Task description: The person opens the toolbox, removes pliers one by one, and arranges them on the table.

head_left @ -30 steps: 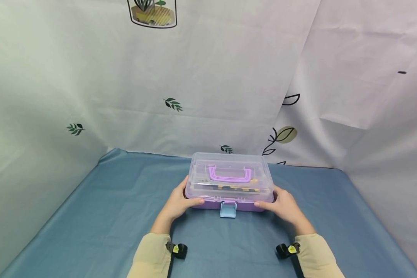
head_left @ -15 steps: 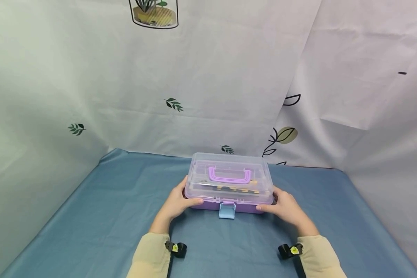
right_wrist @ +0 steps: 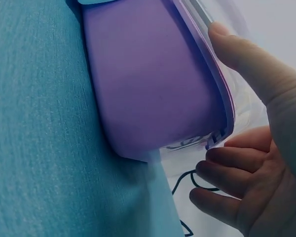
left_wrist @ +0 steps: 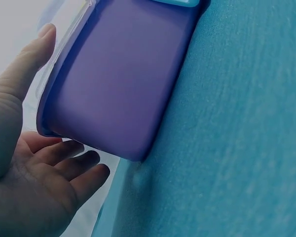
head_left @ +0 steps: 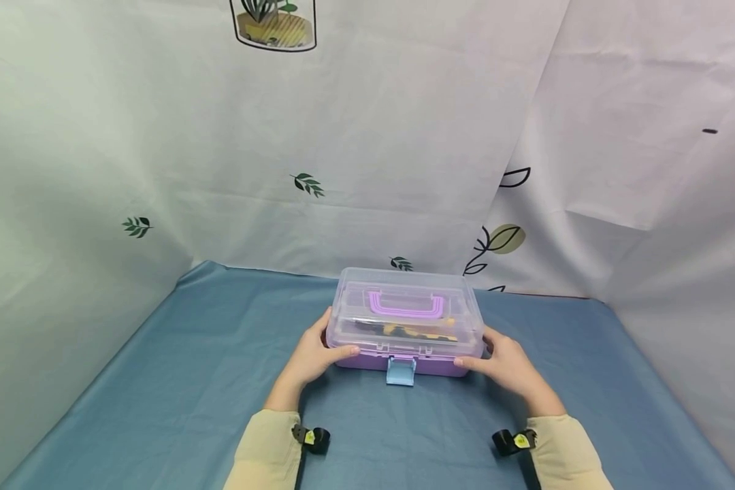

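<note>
A purple storage box (head_left: 355,363) with a clear lid (head_left: 349,309) stands on the blue cloth in the head view. Its purple handle (head_left: 406,313) lies flat on the lid, and a pale blue latch (head_left: 401,372) juts out at the front, unfastened. Yellow and dark items (head_left: 419,333) show blurred through the lid. My left hand (head_left: 314,354) holds the box's left end, thumb along the front rim, fingers at the side. At the right end my right hand (head_left: 507,364) mirrors this grip. Both wrist views show the thumbs by the lid's edge and the fingers bent beside the end walls.
Blue cloth (head_left: 220,381) covers the table. A pale curtain (head_left: 404,136) with plant prints hangs close behind the box and along both sides. A black wrist-camera strap (head_left: 312,439) sits at the left sleeve, another strap (head_left: 513,442) at the right.
The right hand has shifted slightly to the right, its thumb a little farther from the latch. The items seen through the lid look slightly shifted. The left hand stays almost still.
</note>
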`<act>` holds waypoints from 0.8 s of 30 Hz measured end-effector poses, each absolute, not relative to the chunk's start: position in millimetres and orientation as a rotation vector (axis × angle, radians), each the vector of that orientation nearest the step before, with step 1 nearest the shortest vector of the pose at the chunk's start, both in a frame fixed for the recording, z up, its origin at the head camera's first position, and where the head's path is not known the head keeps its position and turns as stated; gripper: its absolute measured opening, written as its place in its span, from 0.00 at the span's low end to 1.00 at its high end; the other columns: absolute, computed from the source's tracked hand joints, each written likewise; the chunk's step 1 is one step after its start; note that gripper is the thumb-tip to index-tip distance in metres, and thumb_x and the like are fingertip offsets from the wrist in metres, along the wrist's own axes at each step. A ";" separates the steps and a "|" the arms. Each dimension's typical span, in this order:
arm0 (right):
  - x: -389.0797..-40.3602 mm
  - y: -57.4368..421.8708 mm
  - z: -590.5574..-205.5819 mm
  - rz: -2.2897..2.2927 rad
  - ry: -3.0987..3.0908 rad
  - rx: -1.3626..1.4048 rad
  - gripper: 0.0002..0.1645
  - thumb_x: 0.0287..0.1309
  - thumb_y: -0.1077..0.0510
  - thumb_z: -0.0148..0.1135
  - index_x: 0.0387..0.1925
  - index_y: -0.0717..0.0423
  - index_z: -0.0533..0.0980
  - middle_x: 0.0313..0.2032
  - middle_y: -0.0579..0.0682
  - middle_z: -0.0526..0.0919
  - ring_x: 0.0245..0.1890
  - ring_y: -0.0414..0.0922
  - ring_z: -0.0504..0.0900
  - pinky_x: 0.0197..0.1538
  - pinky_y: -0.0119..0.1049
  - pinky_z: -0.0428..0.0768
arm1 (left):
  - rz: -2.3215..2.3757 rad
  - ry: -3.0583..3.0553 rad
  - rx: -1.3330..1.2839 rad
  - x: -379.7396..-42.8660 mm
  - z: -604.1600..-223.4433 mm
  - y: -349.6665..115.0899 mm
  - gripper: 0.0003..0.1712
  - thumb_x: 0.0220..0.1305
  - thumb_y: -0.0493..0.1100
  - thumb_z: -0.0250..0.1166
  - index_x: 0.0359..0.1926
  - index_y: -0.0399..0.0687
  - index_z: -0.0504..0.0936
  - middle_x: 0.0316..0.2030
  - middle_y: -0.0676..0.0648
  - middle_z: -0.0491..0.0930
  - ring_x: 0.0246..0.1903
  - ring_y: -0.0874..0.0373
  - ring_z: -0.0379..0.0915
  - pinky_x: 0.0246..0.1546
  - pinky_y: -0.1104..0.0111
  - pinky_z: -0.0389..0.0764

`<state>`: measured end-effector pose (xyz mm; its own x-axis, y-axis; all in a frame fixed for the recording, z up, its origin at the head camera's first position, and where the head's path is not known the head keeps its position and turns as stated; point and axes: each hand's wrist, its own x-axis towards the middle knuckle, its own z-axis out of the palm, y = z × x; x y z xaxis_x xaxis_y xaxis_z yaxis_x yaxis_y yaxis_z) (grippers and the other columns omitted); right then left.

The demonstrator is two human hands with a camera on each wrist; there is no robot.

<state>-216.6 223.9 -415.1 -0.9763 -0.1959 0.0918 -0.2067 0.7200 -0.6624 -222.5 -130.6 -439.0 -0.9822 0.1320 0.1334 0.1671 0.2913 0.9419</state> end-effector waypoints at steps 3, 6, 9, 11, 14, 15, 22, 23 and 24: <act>-215.7 223.8 -414.0 1.117 -2.867 0.338 0.53 0.44 0.37 0.70 0.67 0.59 0.63 0.59 0.63 0.74 0.58 0.64 0.72 0.57 0.60 0.75 | -1.819 -2.488 -0.284 -222.3 -438.4 -130.2 0.57 0.45 0.48 0.76 0.73 0.52 0.54 0.61 0.44 0.72 0.56 0.53 0.71 0.59 0.56 0.74; -215.2 224.1 -413.3 1.100 -2.824 0.332 0.52 0.44 0.37 0.71 0.66 0.58 0.64 0.59 0.62 0.74 0.57 0.64 0.74 0.56 0.59 0.76 | -1.819 -2.466 -0.278 -222.5 -437.7 -129.5 0.54 0.46 0.49 0.76 0.72 0.55 0.56 0.60 0.45 0.74 0.54 0.53 0.72 0.57 0.58 0.75; -214.8 224.2 -411.8 1.065 -2.789 0.314 0.51 0.43 0.37 0.71 0.65 0.58 0.66 0.59 0.63 0.74 0.56 0.63 0.75 0.55 0.58 0.77 | -1.801 -2.434 -0.270 -223.3 -437.4 -129.2 0.52 0.47 0.48 0.75 0.72 0.54 0.57 0.60 0.44 0.73 0.55 0.52 0.73 0.56 0.57 0.76; -213.8 224.1 -410.3 1.050 -2.769 0.292 0.50 0.43 0.37 0.71 0.64 0.59 0.67 0.59 0.64 0.74 0.55 0.64 0.75 0.54 0.58 0.77 | -1.791 -2.414 -0.253 -223.9 -437.5 -128.8 0.51 0.48 0.48 0.74 0.71 0.52 0.58 0.61 0.43 0.72 0.56 0.51 0.72 0.57 0.56 0.76; -212.2 223.8 -408.9 1.049 -2.742 0.256 0.50 0.43 0.37 0.71 0.63 0.59 0.68 0.59 0.65 0.73 0.56 0.64 0.75 0.55 0.59 0.76 | -1.788 -2.383 -0.224 -224.0 -436.6 -127.7 0.51 0.48 0.49 0.74 0.71 0.49 0.59 0.64 0.42 0.69 0.60 0.49 0.69 0.60 0.54 0.73; -211.7 223.7 -409.0 1.048 -2.730 0.249 0.49 0.43 0.37 0.71 0.63 0.59 0.68 0.60 0.65 0.73 0.56 0.64 0.75 0.55 0.60 0.76 | -1.788 -2.374 -0.209 -223.5 -436.0 -127.2 0.51 0.48 0.49 0.74 0.71 0.49 0.59 0.64 0.42 0.68 0.62 0.48 0.68 0.62 0.54 0.71; -212.9 220.7 -413.4 1.048 -2.543 0.309 0.46 0.42 0.46 0.74 0.63 0.60 0.69 0.59 0.63 0.75 0.54 0.62 0.77 0.54 0.59 0.76 | -1.750 -2.294 -0.140 -220.6 -428.4 -127.6 0.47 0.46 0.46 0.76 0.67 0.44 0.66 0.66 0.42 0.66 0.67 0.48 0.59 0.68 0.54 0.62; -213.1 220.1 -414.1 1.051 -2.519 0.320 0.46 0.43 0.48 0.75 0.63 0.60 0.69 0.59 0.63 0.75 0.54 0.61 0.77 0.54 0.59 0.76 | -1.744 -2.279 -0.143 -220.6 -427.8 -127.8 0.46 0.45 0.45 0.76 0.66 0.44 0.67 0.66 0.43 0.67 0.67 0.48 0.59 0.68 0.54 0.62; -213.1 219.4 -414.7 1.053 -2.498 0.329 0.45 0.43 0.49 0.75 0.63 0.60 0.69 0.59 0.63 0.75 0.54 0.61 0.77 0.54 0.59 0.76 | -1.741 -2.264 -0.144 -220.2 -426.8 -127.9 0.45 0.45 0.45 0.76 0.66 0.44 0.69 0.66 0.43 0.67 0.67 0.49 0.60 0.68 0.54 0.63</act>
<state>-213.1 219.4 -414.7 -0.8889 -0.0568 0.4546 -0.3652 0.6872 -0.6280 -220.2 -127.9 -426.8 -0.9555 -0.0914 0.2805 0.2476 0.2686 0.9309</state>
